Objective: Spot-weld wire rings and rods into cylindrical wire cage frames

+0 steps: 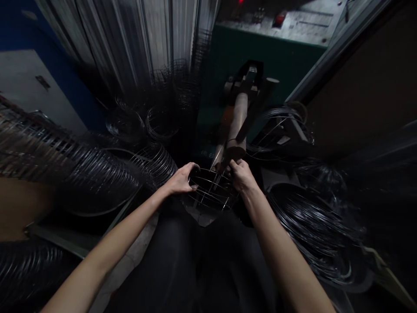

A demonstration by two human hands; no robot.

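Note:
A round wire frame (208, 193) of metal rings and cross wires is held between my hands, just below the rod-like arms of a machine (239, 117). My left hand (183, 179) curls around the frame's left side, thumb and fingers closed on the wire. My right hand (240, 176) is closed at the frame's right side, right under the end of the thick machine arm. Its fingertips are partly hidden, and the wire there is dark. The frame's far rim is close to the lower machine arm.
Stacked wire rings (97, 174) stand at left on a dark tray. A large coil of wire (316, 230) lies at right, with another coil (280, 126) behind it. The green machine body (270, 65) carries a panel with a red button (279, 19).

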